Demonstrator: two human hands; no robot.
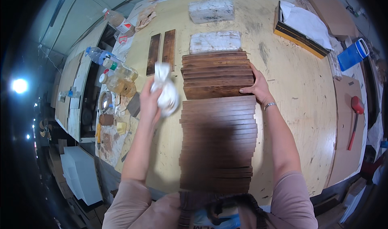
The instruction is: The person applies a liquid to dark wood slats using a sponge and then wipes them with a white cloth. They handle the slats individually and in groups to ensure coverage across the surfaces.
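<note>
My left hand (150,103) is closed around a white cloth bundle (167,93), blurred by motion, just left of the wooden rows. Under my right hand (259,87) is the right end of a group of glossy dark brown wooden slats (216,75); thumb and fingers span their edges. Nearer to me lies a longer row of matte brown slats (218,120), side by side and partly in shadow. Two separate slats, one dark (153,55) and one reddish brown (168,51), lie beyond my left hand.
Two wrapped white blocks (215,42) sit beyond the slats on the pale tabletop (291,120). Plastic bottles (121,85) and a roll of tape (106,101) line the left edge. On the right are a red mallet (356,108), a blue jug (351,56) and a black box (299,35).
</note>
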